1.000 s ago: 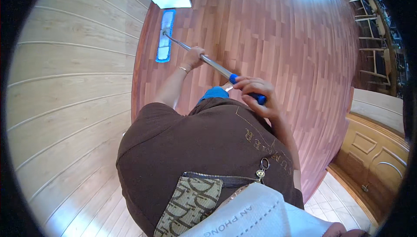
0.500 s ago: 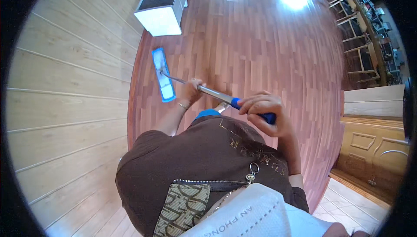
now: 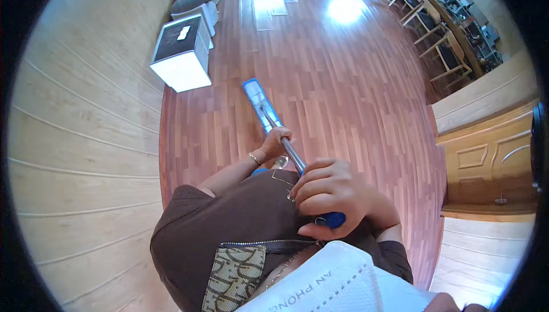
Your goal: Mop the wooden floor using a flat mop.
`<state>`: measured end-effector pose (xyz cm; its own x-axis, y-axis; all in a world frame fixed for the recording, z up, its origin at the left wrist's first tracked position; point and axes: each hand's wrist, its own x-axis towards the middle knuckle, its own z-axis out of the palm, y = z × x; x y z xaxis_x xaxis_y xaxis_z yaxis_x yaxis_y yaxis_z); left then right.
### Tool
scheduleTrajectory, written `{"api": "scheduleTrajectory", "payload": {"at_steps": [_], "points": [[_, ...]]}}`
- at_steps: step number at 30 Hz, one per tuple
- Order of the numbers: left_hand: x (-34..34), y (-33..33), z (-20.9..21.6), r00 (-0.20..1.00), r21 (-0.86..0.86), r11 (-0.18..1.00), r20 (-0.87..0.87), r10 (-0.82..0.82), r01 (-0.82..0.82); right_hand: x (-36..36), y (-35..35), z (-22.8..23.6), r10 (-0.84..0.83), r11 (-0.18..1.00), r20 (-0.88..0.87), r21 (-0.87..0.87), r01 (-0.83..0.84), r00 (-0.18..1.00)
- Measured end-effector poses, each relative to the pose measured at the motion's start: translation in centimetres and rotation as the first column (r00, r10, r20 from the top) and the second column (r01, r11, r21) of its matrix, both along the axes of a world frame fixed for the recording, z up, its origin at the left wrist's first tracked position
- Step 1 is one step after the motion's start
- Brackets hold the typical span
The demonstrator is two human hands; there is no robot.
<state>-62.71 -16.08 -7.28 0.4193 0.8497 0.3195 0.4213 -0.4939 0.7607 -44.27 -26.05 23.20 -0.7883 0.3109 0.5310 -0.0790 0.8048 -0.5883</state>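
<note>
A flat mop (image 3: 263,106) with a blue-edged, rectangular head rests on the wood-look floor ahead of me. Its metal pole slants back toward my body. My left hand (image 3: 277,140), with a bracelet at the wrist, is wrapped round the lower part of the pole. Close to my chest, my right hand (image 3: 331,195) grips the blue handle end, whose tip shows below the fingers. Part of the pole between the head and my left hand is in view; the handle is mostly covered by my right hand.
A pale panelled wall (image 3: 86,112) runs along the left. White box-shaped furniture (image 3: 182,72) with a dark top stands by it, with rounded chairs (image 3: 194,3) behind. At the right are wooden chairs (image 3: 449,60) along a cluttered counter, and a wooden door (image 3: 486,163).
The mop head has swung rightward, away from the left wall. My left hand has moved right and down; my right hand has come down and left, nearer my chest. The view has shifted too.
</note>
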Motion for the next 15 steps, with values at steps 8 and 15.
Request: {"api": "scheduleTrajectory", "payload": {"at_steps": [8, 15], "points": [[2.8, 0.6, -0.1, 0.947, -0.149, 0.938, 0.119, -0.298, 0.314, -2.2, 0.6, -0.1, 0.072, 0.994, -0.215, 0.093, -0.053, 0.974], [0.8, 1.9, -1.8, 0.894, 0.126, 0.893, 0.071, -0.442, 0.432, -3.6, 2.8, -1.6, 0.187, 0.982, -0.047, -0.023, -0.188, 0.981]]}}
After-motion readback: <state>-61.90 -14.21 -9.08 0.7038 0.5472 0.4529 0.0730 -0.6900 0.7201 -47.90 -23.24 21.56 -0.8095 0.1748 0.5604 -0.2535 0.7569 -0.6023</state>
